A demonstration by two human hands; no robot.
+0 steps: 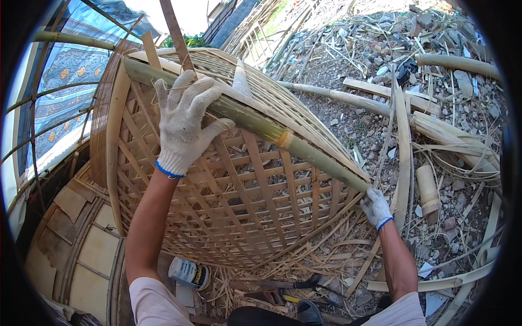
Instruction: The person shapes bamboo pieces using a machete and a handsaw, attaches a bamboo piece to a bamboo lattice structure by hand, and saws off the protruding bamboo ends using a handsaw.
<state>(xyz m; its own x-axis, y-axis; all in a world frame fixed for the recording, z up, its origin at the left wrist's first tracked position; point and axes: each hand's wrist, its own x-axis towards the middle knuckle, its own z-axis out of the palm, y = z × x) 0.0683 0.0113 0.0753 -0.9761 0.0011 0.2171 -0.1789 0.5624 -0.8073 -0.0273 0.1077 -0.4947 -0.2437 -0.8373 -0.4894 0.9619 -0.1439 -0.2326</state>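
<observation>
A large woven bamboo basket [261, 190] with an open lattice of flat slats lies tilted before me. Along its upper edge runs a green split bamboo pole [321, 158], from the upper left down to the right corner. My left hand [186, 117], in a white knit glove with a blue cuff, grips the pole near its upper end, fingers over the top and thumb along the front. A flat brown bamboo strip [176, 32] rises just behind those fingers. At the pole's lower right end, my right hand [376, 208], gloved alike, is closed around the corner; its fingertips are partly hidden.
A white tub [189, 273] lies near my feet beside hand tools [288, 296] and bamboo shavings. Bamboo poles [462, 64], long strips [402, 157] and a short bamboo piece [428, 190] lie on the rubble at right. A panelled bamboo frame [81, 261] stands at left.
</observation>
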